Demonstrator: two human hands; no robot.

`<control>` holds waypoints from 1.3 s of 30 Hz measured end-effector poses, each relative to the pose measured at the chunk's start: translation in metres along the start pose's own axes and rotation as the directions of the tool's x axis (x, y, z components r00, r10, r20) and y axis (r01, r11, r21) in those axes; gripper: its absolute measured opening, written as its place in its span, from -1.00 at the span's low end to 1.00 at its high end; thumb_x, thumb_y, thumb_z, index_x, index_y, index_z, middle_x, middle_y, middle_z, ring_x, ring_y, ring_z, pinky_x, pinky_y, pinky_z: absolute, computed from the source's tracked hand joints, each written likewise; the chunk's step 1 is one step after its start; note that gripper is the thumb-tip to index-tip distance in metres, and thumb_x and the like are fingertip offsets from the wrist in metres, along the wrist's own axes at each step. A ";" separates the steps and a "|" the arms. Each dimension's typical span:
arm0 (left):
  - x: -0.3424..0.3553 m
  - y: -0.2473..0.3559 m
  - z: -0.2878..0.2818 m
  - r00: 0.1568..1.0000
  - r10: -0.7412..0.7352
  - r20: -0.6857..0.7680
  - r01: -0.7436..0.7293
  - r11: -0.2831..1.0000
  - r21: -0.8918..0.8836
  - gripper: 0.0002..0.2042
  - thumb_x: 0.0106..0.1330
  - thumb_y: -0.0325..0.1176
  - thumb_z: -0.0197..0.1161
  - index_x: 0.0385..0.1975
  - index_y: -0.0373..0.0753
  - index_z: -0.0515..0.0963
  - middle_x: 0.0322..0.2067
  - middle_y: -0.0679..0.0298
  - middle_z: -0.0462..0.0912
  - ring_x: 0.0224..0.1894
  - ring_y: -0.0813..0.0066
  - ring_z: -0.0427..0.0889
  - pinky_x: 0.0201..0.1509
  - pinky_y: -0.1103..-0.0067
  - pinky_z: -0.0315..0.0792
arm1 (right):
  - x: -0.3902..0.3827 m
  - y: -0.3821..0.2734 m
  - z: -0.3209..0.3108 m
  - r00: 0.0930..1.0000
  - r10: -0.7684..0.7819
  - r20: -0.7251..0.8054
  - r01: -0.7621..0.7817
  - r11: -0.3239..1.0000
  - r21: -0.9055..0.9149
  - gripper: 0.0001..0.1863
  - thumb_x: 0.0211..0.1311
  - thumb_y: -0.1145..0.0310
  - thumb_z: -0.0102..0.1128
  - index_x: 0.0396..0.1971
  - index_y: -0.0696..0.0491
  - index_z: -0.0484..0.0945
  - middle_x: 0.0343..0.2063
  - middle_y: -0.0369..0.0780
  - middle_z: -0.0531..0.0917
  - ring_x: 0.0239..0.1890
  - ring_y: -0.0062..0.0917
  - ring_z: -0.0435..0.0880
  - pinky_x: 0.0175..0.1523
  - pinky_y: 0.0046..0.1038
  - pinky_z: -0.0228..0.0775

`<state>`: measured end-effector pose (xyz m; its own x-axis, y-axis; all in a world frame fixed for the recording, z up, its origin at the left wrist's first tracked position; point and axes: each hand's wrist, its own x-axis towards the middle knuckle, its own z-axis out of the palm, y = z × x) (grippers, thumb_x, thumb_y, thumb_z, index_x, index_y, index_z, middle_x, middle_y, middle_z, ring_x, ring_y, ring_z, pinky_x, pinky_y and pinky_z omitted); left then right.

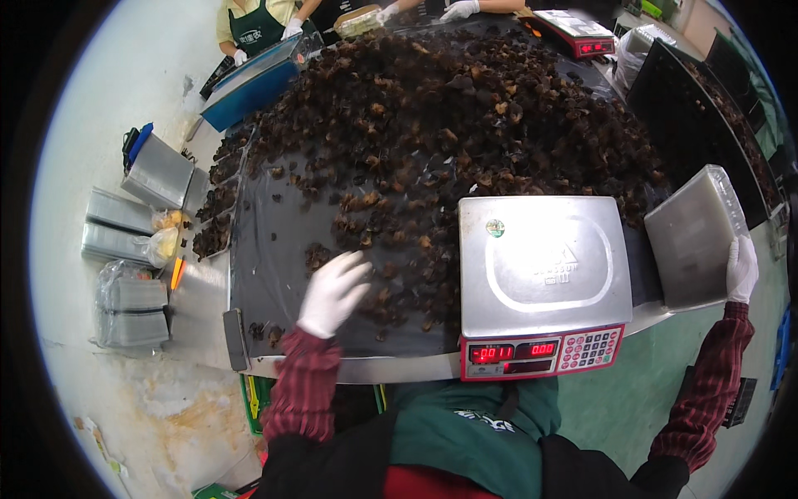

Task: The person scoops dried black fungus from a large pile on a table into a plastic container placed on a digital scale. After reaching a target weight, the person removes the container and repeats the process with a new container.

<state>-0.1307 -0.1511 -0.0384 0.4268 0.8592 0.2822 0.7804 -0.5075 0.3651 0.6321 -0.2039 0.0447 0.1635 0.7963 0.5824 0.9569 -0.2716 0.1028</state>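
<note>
My left hand (334, 293), in a white glove, hovers low over the black-covered table (270, 233), fingers stretched out and nothing in them. Just beyond its fingertips lie loose dark dried fungus pieces (366, 208), which look like wood ear. They thicken into a broad heap (499, 108) farther back. At the right edge my gloved right hand (741, 270) grips the side of a tilted stack of clear plastic trays (694, 241); its fingertips are partly hidden. Between my hands stands a red scale (540, 353) with a bare silver platform and a lit red display.
Two people's gloved hands are at work across the table. A blue box (258, 87) stands at the far left, a second red scale (573, 33) at the far right. Stacked clear containers (125, 224) sit left. A phone-like dark slab (237, 339) lies at the near-left edge. Black crates (694, 125) lean right.
</note>
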 end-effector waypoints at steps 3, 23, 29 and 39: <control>0.067 0.023 0.068 0.969 0.245 0.019 -0.245 0.970 0.001 -0.57 0.09 -0.27 0.32 0.00 -0.21 0.54 0.16 0.08 0.42 0.25 0.02 0.32 0.30 0.19 0.21 | 0.001 -0.005 0.002 1.000 0.014 0.005 -0.014 1.000 -0.026 -0.68 0.41 0.15 -0.12 -0.25 0.11 0.47 -0.27 -0.08 0.55 -0.17 -0.11 0.54 -0.14 -0.25 0.38; 0.125 -0.081 0.032 0.998 -0.001 -0.070 0.000 1.000 -0.009 -0.62 0.12 -0.34 0.30 0.00 -0.13 0.56 0.09 0.10 0.49 0.16 0.13 0.43 0.23 0.37 0.32 | -0.003 -0.011 -0.002 0.999 -0.022 -0.047 0.024 0.999 0.041 -0.69 0.42 0.24 -0.14 -0.36 0.19 0.43 -0.36 -0.01 0.49 -0.26 -0.08 0.49 -0.18 -0.23 0.33; 0.194 -0.090 0.084 0.939 -0.228 0.256 0.189 0.967 0.170 -0.41 0.09 0.01 0.34 0.20 0.24 0.40 0.38 0.09 0.10 0.43 -0.14 -0.12 0.38 0.13 0.10 | -0.001 0.007 -0.002 0.997 -0.018 0.081 0.016 0.999 0.028 -0.71 0.43 0.29 -0.16 -0.32 0.22 0.41 -0.38 -0.01 0.47 -0.28 -0.08 0.47 -0.16 -0.29 0.34; 0.074 -0.099 0.024 0.994 -0.071 0.088 0.097 0.931 -0.351 -0.57 -0.12 -0.70 0.06 -0.18 -0.25 0.58 -0.06 0.16 0.59 0.07 0.24 0.54 0.25 0.48 0.33 | 0.008 0.046 -0.018 0.937 -0.004 0.349 -0.168 0.871 0.462 -0.82 0.34 0.41 -0.03 -0.41 0.21 0.39 -0.51 -0.20 0.35 -0.41 -0.52 0.34 -0.21 -0.51 0.26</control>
<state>-0.1655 -0.0354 -0.0747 0.4093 0.8952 0.1761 0.6079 -0.4116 0.6790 0.6731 -0.2202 0.0687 0.2327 0.9360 0.2642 0.9167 -0.1204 -0.3810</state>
